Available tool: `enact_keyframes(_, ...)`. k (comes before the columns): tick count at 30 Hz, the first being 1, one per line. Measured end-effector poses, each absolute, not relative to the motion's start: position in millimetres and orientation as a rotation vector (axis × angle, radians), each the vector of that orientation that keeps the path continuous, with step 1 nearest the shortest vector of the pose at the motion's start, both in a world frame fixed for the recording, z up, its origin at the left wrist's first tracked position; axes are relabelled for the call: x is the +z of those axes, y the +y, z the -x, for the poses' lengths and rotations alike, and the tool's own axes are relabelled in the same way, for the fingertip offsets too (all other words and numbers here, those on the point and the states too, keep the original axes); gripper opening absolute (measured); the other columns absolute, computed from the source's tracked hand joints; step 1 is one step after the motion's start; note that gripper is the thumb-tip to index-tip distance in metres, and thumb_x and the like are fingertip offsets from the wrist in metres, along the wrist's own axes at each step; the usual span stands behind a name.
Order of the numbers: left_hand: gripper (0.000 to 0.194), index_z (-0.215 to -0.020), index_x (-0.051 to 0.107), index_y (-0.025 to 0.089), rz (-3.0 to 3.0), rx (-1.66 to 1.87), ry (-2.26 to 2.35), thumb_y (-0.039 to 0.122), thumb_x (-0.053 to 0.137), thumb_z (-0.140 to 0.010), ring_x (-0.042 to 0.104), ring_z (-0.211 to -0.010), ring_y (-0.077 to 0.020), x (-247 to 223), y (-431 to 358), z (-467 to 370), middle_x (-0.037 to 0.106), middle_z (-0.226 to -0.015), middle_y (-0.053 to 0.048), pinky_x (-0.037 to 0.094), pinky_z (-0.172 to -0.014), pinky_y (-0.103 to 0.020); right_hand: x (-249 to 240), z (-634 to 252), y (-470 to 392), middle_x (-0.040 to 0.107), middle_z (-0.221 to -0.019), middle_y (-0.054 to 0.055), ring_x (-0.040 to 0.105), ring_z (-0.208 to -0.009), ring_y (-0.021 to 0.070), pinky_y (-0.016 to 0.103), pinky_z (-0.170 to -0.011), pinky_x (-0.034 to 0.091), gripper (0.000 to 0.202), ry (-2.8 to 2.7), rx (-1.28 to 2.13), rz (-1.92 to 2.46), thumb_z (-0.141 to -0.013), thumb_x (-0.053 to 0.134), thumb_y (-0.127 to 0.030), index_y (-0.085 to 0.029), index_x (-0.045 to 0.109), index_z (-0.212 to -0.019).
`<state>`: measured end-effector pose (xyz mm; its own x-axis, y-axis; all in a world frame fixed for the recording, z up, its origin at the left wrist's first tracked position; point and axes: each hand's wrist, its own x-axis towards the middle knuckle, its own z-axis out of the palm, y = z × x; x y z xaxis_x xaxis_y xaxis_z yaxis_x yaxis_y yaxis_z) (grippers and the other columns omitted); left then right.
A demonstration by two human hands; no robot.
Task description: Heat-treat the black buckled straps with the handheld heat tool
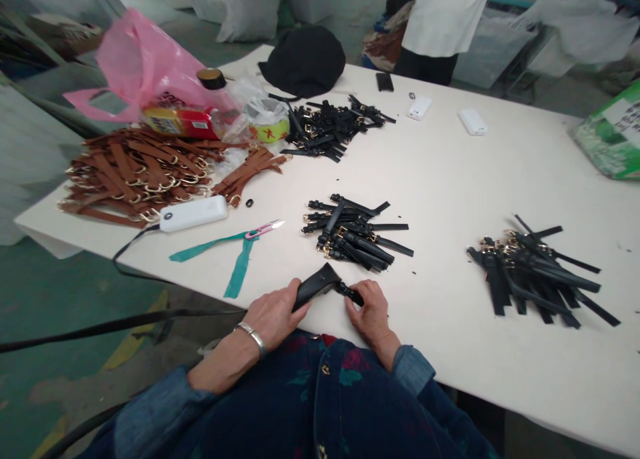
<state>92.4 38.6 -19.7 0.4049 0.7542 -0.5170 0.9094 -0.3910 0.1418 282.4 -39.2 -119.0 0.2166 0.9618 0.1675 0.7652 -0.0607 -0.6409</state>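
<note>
My left hand [275, 314], with a silver bracelet at the wrist, is wrapped round the end of a wide black strap [317, 284] near the table's front edge. Pinched in my right hand [369, 312] is a narrow black buckle strap [350, 292], which meets the tip of the wide one. Just beyond my hands lies a pile of black buckle straps [355, 232]. Another black strap pile [540, 272] rests farther right. To the left, pink-handled snips [257, 231] with teal cloth strips [239, 272] lie on the table.
On the white table [430, 179], brown straps [135, 172], a pink bag [145, 66] and a white power bank [194, 214] occupy the left. A black cap [305, 59] and more black straps [330, 126] are behind. A person [443, 19] stands beyond the table.
</note>
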Motion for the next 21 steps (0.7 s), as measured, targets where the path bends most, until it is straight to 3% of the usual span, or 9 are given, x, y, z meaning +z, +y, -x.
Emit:
enact_keyframes(12,0.036,-0.104,0.040,0.021,-2.339,-0.473,1.354,0.047,0.032,-0.080,0.060,-0.076,-0.0238,-28.5,31.6,-114.4,0.063,-0.085,-0.008,0.041,-0.063,-0.032,-118.9,-282.5,-36.9,0.051,-0.080,0.004,0.045,-0.080,0.0185,0.031,-0.073,0.037,0.015,-1.559,0.423,1.892,-0.069,0.050,-0.021,-0.018,0.052,-0.083)
enact_keyframes(21,0.039,-0.103,0.042,0.022,-2.321,-0.404,1.442,0.050,0.029,-0.080,0.059,-0.072,-0.0206,-19.1,42.7,-94.1,0.063,-0.081,-0.006,0.038,-0.060,-0.028,-114.2,-288.4,-40.4,0.053,-0.081,0.003,0.046,-0.080,0.0173,0.029,-0.072,0.037,0.014,-1.582,0.426,1.870,-0.069,0.047,-0.013,-0.019,0.052,-0.081)
